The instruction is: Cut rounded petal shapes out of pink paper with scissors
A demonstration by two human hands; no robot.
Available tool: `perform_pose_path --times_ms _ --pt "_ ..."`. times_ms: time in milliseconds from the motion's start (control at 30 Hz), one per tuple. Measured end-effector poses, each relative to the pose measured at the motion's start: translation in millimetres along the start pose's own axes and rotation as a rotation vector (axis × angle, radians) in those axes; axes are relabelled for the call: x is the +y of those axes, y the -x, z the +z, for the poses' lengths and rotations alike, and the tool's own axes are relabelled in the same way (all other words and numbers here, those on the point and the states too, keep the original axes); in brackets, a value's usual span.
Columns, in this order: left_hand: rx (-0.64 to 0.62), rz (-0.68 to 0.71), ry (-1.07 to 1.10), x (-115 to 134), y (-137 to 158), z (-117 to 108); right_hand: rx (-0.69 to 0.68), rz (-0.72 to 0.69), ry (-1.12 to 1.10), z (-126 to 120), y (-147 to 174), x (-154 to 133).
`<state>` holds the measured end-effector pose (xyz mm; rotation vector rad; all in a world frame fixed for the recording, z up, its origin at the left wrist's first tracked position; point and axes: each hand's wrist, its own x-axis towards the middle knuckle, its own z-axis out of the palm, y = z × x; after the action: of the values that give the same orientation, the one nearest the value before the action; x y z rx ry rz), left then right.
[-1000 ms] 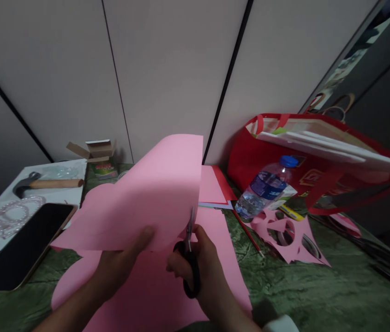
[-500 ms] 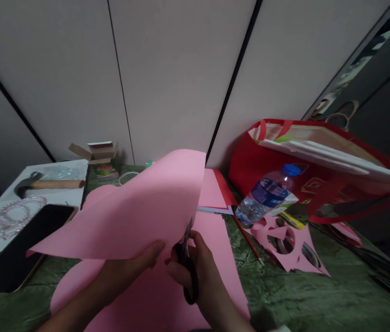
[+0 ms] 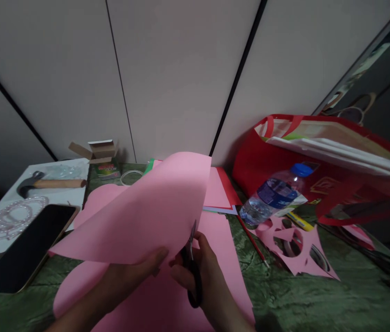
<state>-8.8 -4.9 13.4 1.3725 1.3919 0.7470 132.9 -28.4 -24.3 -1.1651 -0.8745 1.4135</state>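
A pink paper sheet [image 3: 153, 207], curled upward, is held at its lower edge by my left hand [image 3: 135, 276], its thumb on the near face and the other fingers hidden beneath. My right hand [image 3: 207, 276] is closed around black-handled scissors [image 3: 195, 281]. Their blades point up and away, against the right edge of the sheet. Beneath both hands lies more pink paper [image 3: 229, 267], with a rounded outline on its left side.
To the left are a dark phone [image 3: 25, 251], a hammer [image 3: 56, 183], a bead string [image 3: 11, 216] and a small open box [image 3: 106, 163]. On the right stand a tilted water bottle [image 3: 273, 193], a red bag [image 3: 250, 147], a pencil [image 3: 255, 244] and pink paper offcuts [image 3: 302, 263].
The pink sheet's left corner has shifted right, and the scissors sit slightly further right along its edge. The whole view has shifted a little. Both hands keep their holds.
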Motion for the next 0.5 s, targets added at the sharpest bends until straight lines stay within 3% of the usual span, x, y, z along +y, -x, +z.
perform_pose_path --times_ms 500 --pt "0.037 0.032 0.009 -9.4 -1.8 1.8 0.002 0.019 -0.010 0.6 2.8 -6.1"
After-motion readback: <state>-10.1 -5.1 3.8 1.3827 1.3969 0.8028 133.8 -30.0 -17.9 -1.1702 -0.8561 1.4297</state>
